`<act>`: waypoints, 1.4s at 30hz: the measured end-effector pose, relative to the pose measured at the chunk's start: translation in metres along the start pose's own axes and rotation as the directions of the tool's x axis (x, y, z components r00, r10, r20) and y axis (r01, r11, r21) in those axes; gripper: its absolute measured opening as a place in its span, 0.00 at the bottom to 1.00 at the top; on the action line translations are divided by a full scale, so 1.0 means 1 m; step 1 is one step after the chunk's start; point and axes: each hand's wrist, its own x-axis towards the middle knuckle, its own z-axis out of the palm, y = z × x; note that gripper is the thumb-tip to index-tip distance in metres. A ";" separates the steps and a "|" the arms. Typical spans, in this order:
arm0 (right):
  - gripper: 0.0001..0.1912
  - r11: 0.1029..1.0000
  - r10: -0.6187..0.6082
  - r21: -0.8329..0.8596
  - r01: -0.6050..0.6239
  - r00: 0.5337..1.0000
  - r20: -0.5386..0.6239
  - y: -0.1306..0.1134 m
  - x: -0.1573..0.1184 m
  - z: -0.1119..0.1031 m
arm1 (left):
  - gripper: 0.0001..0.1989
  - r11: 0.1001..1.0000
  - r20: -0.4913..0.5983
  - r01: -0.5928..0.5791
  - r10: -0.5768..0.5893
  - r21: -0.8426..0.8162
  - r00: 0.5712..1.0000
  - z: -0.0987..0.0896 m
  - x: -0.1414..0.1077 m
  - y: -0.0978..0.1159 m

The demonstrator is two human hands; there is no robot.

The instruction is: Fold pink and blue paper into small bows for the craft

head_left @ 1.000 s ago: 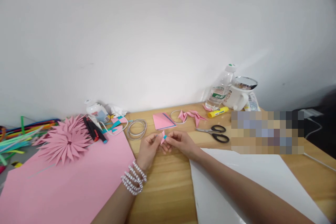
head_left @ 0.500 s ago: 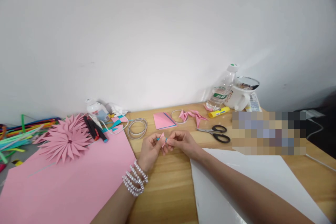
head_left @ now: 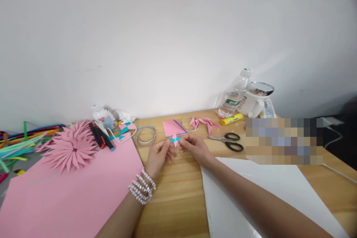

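Between my hands is a small folded paper flower with pink petals above and below and blue ones at the sides. My left hand pinches its left blue petal, a beaded bracelet round that wrist. My right hand pinches the right blue petal between thumb and finger. Just behind the flower lies a pink and blue paper square. Folded pink paper pieces rest further right, near black-handled scissors.
Large pink paper covers the left, with spiky pink paper flowers and markers on it. A white board lies right. Behind stand a water bottle, a mug and a yellow glue stick. A cable coil lies mid-left.
The folded paper, bunched between my fingertips before, now shows its petals spread out. My hands have moved slightly up and apart, each at one side of it.
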 end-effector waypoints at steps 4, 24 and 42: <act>0.13 1.000 0.013 -0.029 -0.012 0.999 0.032 -0.003 -0.001 0.002 | 0.16 1.000 -0.044 -0.027 0.026 -0.009 0.999 -0.002 0.001 0.000; 0.12 0.987 -0.029 -0.153 0.045 0.994 0.106 0.000 0.000 0.002 | 0.14 0.970 0.040 -0.084 0.077 0.227 0.996 0.001 -0.002 0.000; 0.20 0.987 0.065 -0.155 -0.050 0.993 0.097 0.004 0.001 0.005 | 0.06 0.916 -0.339 -0.324 0.390 0.236 0.856 -0.003 -0.008 0.029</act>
